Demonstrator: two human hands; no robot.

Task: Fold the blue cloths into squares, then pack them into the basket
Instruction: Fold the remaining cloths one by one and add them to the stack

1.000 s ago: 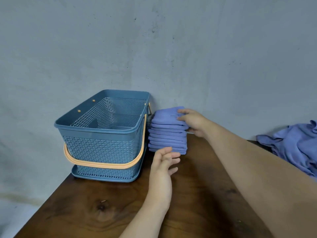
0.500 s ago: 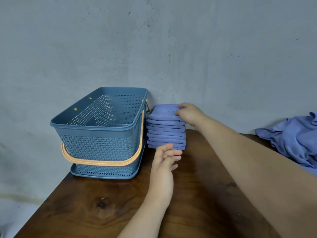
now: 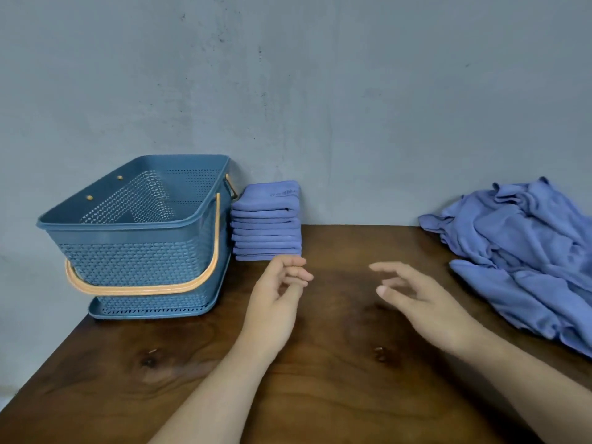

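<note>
Basket (image 3: 137,261) upright; folded cloth stack (image 3: 267,230) just beside, outside it.

On the table (image 3: 320,395), folded stack (image 3: 266,221) sits just right of basket (image 3: 137,251); loose cloths (image 3: 528,251) far right

We see a plastic basket (image 3: 137,248), perforated and matt, with a smooth orange handle (image 3: 179,286); soft matt cloths (image 3: 266,219); a glossy dark wood table (image 3: 336,363); a rough wall (image 3: 320,91).

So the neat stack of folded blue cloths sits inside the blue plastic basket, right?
Not quite. The head view shows the stack of folded blue cloths standing on the brown wooden table, just beside the blue plastic basket, not inside it.
</note>
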